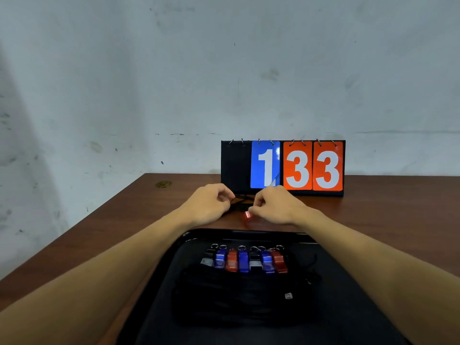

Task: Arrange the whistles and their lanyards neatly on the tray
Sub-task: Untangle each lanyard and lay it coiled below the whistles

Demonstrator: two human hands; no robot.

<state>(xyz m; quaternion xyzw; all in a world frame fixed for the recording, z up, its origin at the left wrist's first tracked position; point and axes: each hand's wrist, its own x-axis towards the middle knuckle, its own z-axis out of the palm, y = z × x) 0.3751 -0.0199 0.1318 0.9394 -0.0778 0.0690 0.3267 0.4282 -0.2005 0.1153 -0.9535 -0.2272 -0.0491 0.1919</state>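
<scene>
A black tray (331,307) lies in front of me with several whistles (245,260) in a side-by-side row, coloured black, blue and red, rings pointing away. Their black lanyards (224,295) lie bundled on the tray below the row. Beyond the tray, a red whistle (247,215) hangs just above the table from a black lanyard (242,198). My left hand (211,204) pinches the lanyard on its left side. My right hand (272,204) pinches the cord just above the red whistle.
A flip scoreboard (282,166) showing 1 and 33 stands on the brown wooden table (124,220) behind my hands, against a pale wall. A small gold coin-like disc (163,184) lies near the table's far left corner. A small white piece (288,296) rests on the tray.
</scene>
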